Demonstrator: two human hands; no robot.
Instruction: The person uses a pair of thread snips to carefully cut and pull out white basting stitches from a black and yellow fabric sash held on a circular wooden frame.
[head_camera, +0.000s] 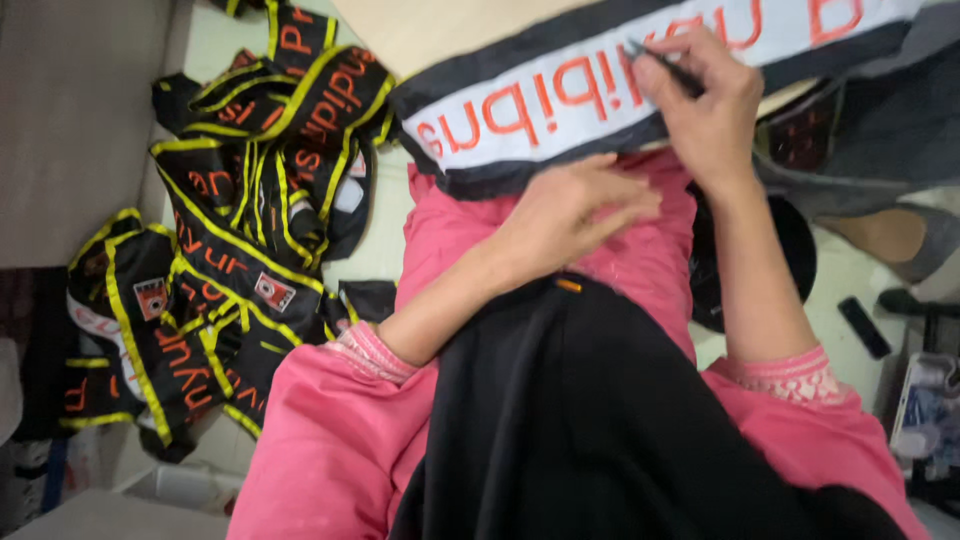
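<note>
the light is soft and even, like indoor light from above, and the scene is quite bright. the white band (600, 95) is the brightest part but it is not burnt out. the black cloth (600, 430) is very dark and shows almost no folds. shadows are weak. the right hand (705, 100) is slightly blurred. the pile of sashes (240, 220) is a little soft, and the corners are dimmer.
</note>
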